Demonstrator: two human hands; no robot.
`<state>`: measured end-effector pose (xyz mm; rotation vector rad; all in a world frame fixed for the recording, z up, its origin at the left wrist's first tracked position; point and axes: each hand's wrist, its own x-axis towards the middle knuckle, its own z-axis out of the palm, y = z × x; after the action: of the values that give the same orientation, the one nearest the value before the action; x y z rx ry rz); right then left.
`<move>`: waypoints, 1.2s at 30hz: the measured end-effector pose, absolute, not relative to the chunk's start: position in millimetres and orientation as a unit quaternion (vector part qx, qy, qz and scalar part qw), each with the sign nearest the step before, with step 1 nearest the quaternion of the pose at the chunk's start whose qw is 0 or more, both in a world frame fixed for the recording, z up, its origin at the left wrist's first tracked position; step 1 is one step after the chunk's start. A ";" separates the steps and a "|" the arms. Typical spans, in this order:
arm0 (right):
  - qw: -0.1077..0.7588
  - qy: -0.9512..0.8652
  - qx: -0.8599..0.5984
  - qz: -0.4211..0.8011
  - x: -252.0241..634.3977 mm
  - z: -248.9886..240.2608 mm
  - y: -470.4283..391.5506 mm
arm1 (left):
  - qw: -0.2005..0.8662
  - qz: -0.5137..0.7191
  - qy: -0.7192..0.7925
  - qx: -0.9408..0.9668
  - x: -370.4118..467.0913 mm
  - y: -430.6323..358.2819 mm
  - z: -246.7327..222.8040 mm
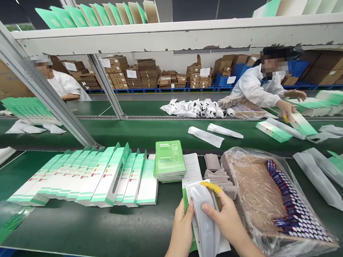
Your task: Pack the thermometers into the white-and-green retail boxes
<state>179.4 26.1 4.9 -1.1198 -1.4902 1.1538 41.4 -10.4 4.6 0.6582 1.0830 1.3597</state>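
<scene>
Low in the middle of the head view, a white wrapped pouch (206,227) is held between my two hands, together with a green-edged booklet and white paper (224,245) behind it. My left hand (182,222) grips the left side, thumb on the front. On the other side, my right hand (226,217) presses its thumb on the pouch; a yellow cover is on its index finger. What the pouch contains is hidden. Just beyond my hands lies a stack of green booklets (168,160), with folded grey-beige pouches (216,173) to its right.
Green-and-white boxes (102,177) lean in a row at left. A plastic-lined carton (255,185) of batteries (301,208) stands at right, beside white sleeves (320,181). Past the green conveyor (147,131), a co-worker (256,81) handles a box. A metal post (46,89) rises at left.
</scene>
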 end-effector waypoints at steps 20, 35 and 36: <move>0.433 -0.630 -0.480 0.431 175.8 8.8 22.0 | 0.572 0.583 0.460 0.350 37.3 -9.2 4.7; 0.451 -0.661 -0.419 0.431 175.8 23.9 28.9 | 0.494 0.531 0.476 0.498 35.4 -11.0 6.5; 0.456 -0.659 -0.418 0.428 177.1 24.5 31.2 | 0.494 0.524 0.477 0.504 35.1 -11.4 7.6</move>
<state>177.1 31.2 24.5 -1.0303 -1.6261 1.0556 35.1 -11.4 7.6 1.2229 1.1575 1.2698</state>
